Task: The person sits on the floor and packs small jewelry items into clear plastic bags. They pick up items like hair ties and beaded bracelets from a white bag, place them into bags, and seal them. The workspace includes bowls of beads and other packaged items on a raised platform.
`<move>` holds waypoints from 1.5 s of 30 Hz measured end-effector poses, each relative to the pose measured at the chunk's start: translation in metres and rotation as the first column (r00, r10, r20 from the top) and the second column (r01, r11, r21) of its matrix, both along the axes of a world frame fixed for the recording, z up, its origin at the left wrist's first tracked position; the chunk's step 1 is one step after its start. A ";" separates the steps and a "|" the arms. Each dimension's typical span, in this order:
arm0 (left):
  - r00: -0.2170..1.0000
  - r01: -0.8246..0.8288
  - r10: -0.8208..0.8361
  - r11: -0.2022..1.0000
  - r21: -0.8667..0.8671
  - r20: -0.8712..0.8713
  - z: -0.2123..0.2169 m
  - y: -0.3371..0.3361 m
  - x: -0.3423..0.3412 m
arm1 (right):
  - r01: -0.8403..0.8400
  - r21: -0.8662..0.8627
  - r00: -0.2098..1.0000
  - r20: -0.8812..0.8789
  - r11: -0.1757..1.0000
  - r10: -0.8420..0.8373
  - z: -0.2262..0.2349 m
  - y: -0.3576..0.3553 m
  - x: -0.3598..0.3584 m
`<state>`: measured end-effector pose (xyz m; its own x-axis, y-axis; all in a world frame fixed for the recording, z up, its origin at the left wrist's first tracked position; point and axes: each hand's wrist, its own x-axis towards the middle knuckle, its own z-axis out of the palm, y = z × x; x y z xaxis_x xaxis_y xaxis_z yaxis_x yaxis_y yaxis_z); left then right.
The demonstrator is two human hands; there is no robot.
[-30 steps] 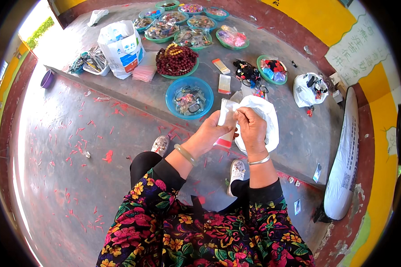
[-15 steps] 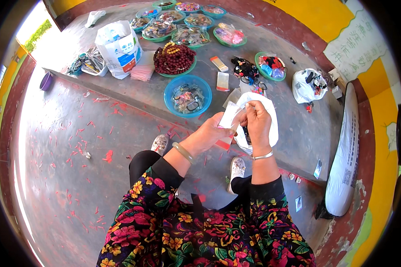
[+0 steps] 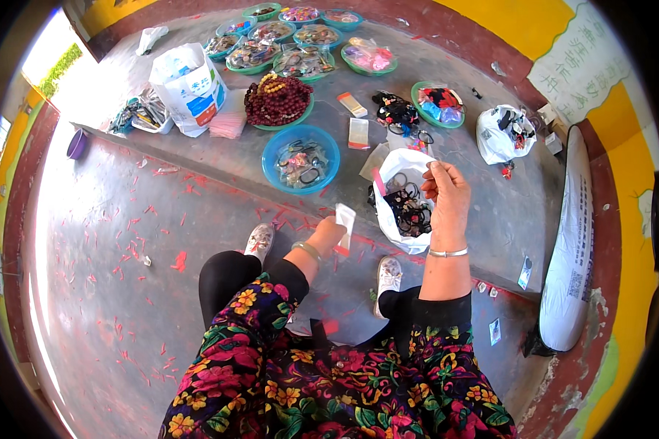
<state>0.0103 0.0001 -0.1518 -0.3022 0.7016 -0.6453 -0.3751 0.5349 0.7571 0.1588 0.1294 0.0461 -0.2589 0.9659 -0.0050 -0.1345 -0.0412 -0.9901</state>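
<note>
My left hand [image 3: 327,236] is closed on a small clear plastic packet [image 3: 345,218] with a white upper part and a red lower edge, over the floor beside the step. Up and to the right, my right hand [image 3: 451,197] is raised at the right rim of an open white plastic bag [image 3: 392,228]. Its thumb and fingers are pinched together; whatever they hold is too small to make out. Inside that bag lie dark hair ties [image 3: 410,212], some in clear wrapping. A pink strip [image 3: 378,181] shows at the bag's left rim.
On the raised floor ahead are a blue basin [image 3: 269,159] of packets, dark red beads [image 3: 277,101], several more basins, a tall white bag [image 3: 187,88] and another white bag [image 3: 496,139]. Red scraps [image 3: 178,261] litter the lower floor. A long white roll [image 3: 566,249] lies at right.
My hands were together on the packet and are now apart. The left has drawn down and left with the packet; the right has shifted right, uncovering the bag's contents.
</note>
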 end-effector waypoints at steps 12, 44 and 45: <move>0.976 -0.196 0.199 0.980 -0.040 0.085 -0.048 0.052 -0.035 | -0.082 -0.103 0.995 -0.068 0.991 0.075 -0.007 0.007 0.001; 0.955 0.210 -0.083 0.865 0.456 -0.284 0.182 -0.005 -0.026 | -0.632 -0.200 0.729 0.174 0.749 0.662 -0.004 -0.018 -0.019; 0.952 0.225 -0.098 0.867 0.445 -0.290 0.182 -0.005 -0.026 | -0.629 -0.188 0.729 0.192 0.754 0.657 -0.005 -0.019 -0.020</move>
<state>-0.0154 -0.0053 0.0304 -0.2644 0.9531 -0.1472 -0.0792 0.1306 0.9883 0.1392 0.1105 0.0412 -0.7954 0.5583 -0.2360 0.1934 -0.1352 -0.9718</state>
